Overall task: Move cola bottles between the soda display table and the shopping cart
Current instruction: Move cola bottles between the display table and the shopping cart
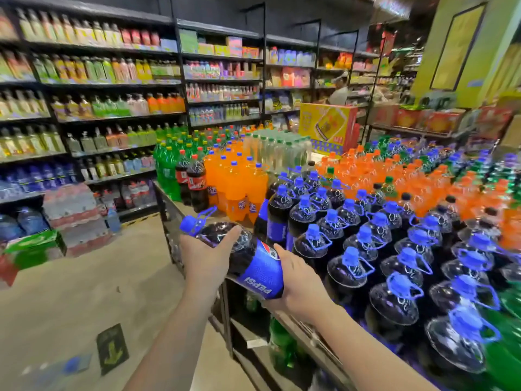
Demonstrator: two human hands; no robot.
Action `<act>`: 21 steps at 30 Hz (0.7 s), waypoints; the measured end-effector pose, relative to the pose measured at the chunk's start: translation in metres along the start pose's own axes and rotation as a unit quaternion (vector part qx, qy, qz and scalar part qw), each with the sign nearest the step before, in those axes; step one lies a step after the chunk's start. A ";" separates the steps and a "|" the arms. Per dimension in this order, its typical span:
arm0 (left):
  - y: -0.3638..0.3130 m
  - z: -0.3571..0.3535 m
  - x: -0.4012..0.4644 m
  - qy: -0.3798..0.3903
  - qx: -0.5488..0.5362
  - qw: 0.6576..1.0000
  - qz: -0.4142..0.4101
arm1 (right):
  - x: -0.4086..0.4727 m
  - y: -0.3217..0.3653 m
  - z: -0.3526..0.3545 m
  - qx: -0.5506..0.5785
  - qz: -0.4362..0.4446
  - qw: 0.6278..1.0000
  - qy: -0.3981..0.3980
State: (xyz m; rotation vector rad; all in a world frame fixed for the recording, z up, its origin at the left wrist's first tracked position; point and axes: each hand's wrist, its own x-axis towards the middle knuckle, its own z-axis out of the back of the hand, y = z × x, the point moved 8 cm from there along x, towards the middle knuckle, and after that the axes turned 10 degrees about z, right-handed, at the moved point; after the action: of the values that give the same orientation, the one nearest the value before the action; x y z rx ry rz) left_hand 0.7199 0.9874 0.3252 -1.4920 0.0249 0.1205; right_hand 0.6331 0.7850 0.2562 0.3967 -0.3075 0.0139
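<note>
A large Pepsi cola bottle (248,258) with a blue cap and blue label lies tilted on its side in the air, cap pointing up and left, just off the near left edge of the soda display table (169,210). My left hand (207,256) grips its shoulder near the neck. My right hand (298,283) holds its lower body by the label. Several upright Pepsi bottles (349,272) with blue caps stand packed on the table to the right. No shopping cart is in view.
Orange soda bottles (239,187), green bottles (166,170) and red-capped cola bottles (194,179) fill the far table. Drink shelves (93,88) line the left wall, with water packs (76,218) on the floor. Open floor (84,292) lies left of the table. A person (339,90) stands far back.
</note>
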 end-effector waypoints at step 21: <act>0.006 -0.148 0.268 0.146 0.047 0.987 -0.046 | 0.200 -0.113 -0.085 0.004 -0.169 0.984 -0.062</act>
State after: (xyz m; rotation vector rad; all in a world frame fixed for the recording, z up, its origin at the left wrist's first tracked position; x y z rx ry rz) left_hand 0.9942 0.8576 0.2833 -1.4033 0.1949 -0.1732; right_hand 0.8568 0.7037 0.1981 0.4554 -0.3604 -0.3430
